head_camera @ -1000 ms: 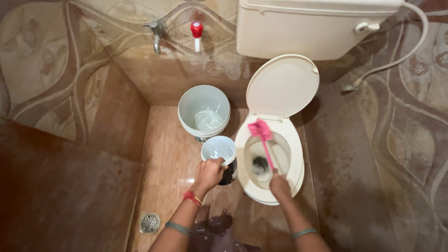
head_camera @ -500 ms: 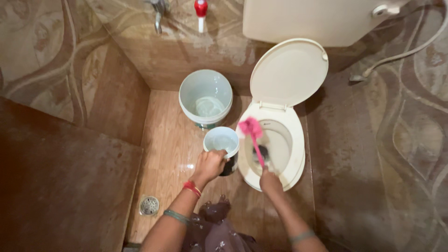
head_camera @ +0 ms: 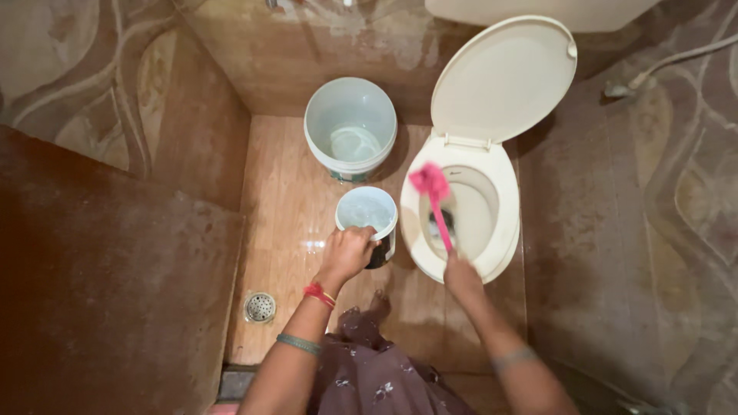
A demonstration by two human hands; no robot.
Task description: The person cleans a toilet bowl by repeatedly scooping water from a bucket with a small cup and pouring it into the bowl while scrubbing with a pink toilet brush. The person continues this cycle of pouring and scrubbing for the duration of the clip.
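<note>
A cream toilet [head_camera: 500,230] stands at the right with its lid [head_camera: 503,77] raised. My right hand [head_camera: 461,278] grips the handle of a pink toilet brush [head_camera: 432,186], whose head rests on the rear left part of the bowl's rim. My left hand [head_camera: 347,252] holds a small white mug [head_camera: 367,212] with water in it, just left of the bowl. Behind the mug stands a white bucket [head_camera: 350,127] with a little water at the bottom.
A round metal floor drain [head_camera: 260,307] sits at the lower left of the tiled floor. A brown low wall [head_camera: 115,261] closes the left side. A spray hose [head_camera: 661,65] hangs on the right wall. My patterned dress [head_camera: 377,376] shows at the bottom.
The view has tilted down, so the cistern and taps have left the top. The brush head has stayed at the rear left of the bowl's rim. The mug stays in my left hand.
</note>
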